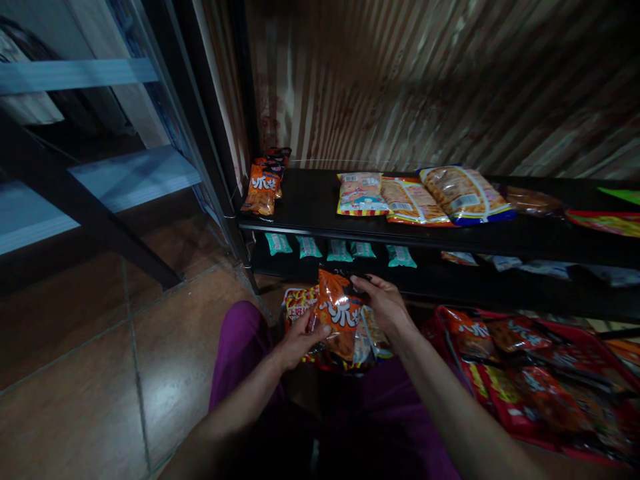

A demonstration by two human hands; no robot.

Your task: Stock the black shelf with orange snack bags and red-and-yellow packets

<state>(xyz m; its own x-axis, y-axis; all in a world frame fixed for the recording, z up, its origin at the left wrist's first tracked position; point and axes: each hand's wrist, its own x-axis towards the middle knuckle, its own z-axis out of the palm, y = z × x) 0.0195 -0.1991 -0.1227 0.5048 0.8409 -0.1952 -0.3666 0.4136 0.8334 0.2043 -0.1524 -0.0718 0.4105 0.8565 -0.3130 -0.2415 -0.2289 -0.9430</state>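
Between my two hands I hold an orange snack bag (341,320) with white lettering, tilted in front of my knees. My left hand (300,341) grips its lower left side, thumb across the front. My right hand (384,299) pinches the dark upper right corner. Behind and below the bag, other snack packets (299,305) are partly covered by it. A short row of similar orange bags (263,190) stands at the left end of the black upper shelf (307,193).
Larger snack packets (463,193) lie along the upper shelf's middle and right. Small teal packets (310,247) line the lower shelf. To my right sits a red basket (443,327) of snack bags. A black metal frame (125,240) stands at left over the tiled floor (80,393).
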